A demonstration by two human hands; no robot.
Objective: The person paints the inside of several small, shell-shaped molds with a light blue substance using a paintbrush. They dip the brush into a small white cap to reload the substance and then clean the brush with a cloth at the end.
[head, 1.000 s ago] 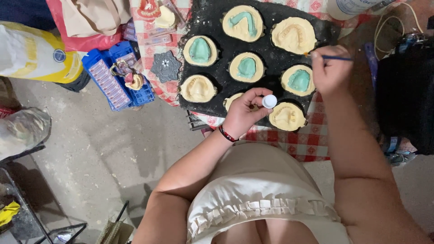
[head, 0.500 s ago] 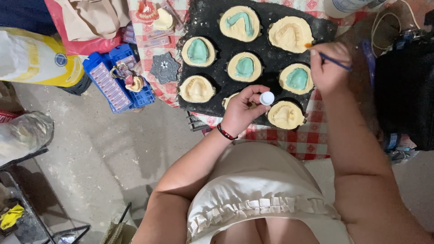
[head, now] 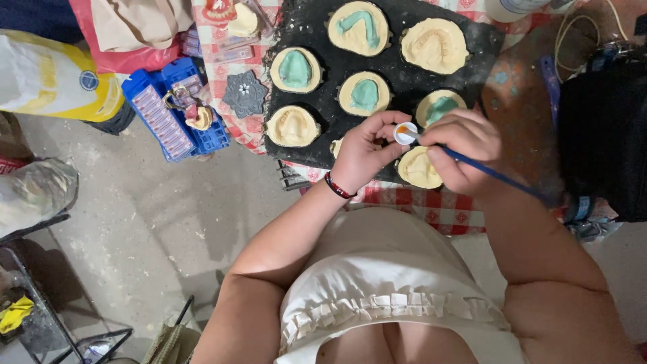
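Left hand (head: 364, 149) grip pinches 1 small cup (head: 405, 133), right hand (head: 465, 149) grip closed on 1 brush (head: 499, 176), above 7 moulds (head: 294, 70)

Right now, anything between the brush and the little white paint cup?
Nothing visible. The left hand holds the small white cup above the black tray. The right hand holds the blue brush, and its tip already meets the cup's rim. The plaster casts lie below, not in between.
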